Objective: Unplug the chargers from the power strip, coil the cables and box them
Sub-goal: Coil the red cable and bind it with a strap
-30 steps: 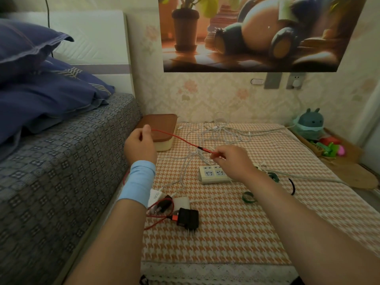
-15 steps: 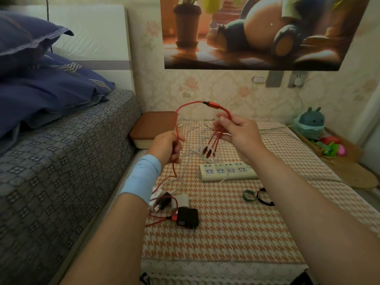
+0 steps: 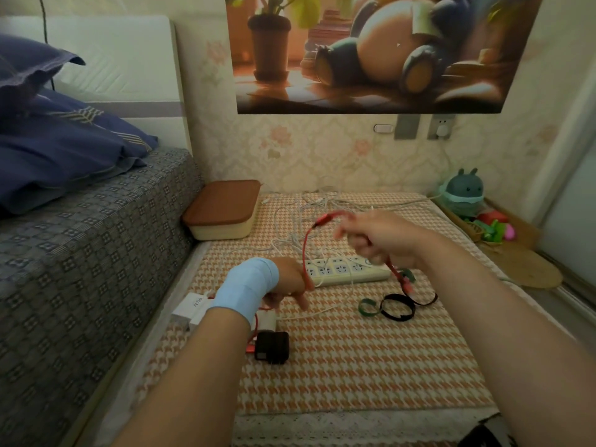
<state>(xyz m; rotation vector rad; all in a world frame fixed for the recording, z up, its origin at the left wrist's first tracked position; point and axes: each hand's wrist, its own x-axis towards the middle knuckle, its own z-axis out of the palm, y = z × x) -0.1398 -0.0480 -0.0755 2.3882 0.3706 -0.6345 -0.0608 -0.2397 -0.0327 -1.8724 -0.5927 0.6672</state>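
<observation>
A red cable (image 3: 306, 241) runs in a loop between both hands above the white power strip (image 3: 346, 270). My left hand (image 3: 287, 282), with a blue band at the wrist, grips one part of it low over the mat. My right hand (image 3: 380, 238), blurred, holds the other part, and the cable's red plug ends (image 3: 407, 285) dangle below it. A black charger (image 3: 272, 346) and white chargers (image 3: 193, 306) lie by my left wrist. The box (image 3: 222, 209) with a brown lid sits closed at the back left. A tangle of white cables (image 3: 309, 208) lies behind the strip.
Black and green cable straps (image 3: 392, 306) lie right of the strip on the houndstooth mat (image 3: 354, 366). A bed (image 3: 80, 253) borders the left side. A plush toy (image 3: 464, 193) and small toys sit at the far right by the wall.
Both hands have dropped from chest height toward the mat with the red cable. My left hand moved down by the chargers; the plug ends now hang lower, right of the strip.
</observation>
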